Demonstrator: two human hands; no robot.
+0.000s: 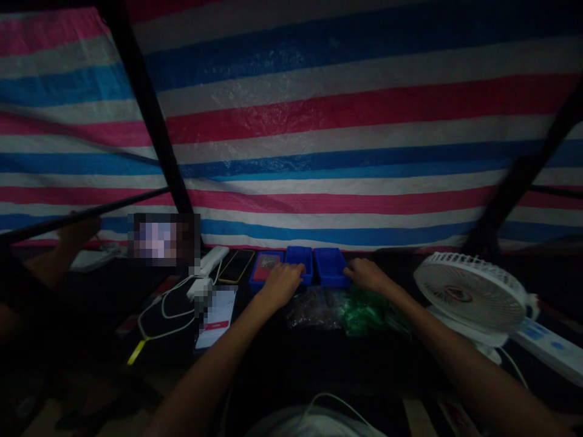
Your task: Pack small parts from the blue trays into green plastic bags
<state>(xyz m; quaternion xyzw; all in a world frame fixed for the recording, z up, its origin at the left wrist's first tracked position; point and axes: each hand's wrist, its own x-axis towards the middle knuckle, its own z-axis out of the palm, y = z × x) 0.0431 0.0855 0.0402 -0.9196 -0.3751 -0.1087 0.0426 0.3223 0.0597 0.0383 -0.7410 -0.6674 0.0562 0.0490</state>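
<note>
Three small blue plastic trays stand in a row at the back of the dark table. My left hand point(283, 283) is closed, its curled fingers over the near part of the middle tray point(298, 255). At the right side of the right-hand tray point(330, 266), the fingers of my right hand point(365, 274) are bent around its edge. The left-hand tray point(259, 283) holds a red piece with small pale bits on it, partly behind my left hand. Clear plastic bags point(314, 306) with dark contents and a crumpled green bag point(364, 311) lie between my forearms.
A white fan point(471, 297) stands at the right beside a white box-like strip point(551, 349). Left of the trays lie a dark phone point(237, 266), a lit phone point(217, 318), a white power strip point(214, 260) and cables. Another person's arm point(59, 255) shows at far left.
</note>
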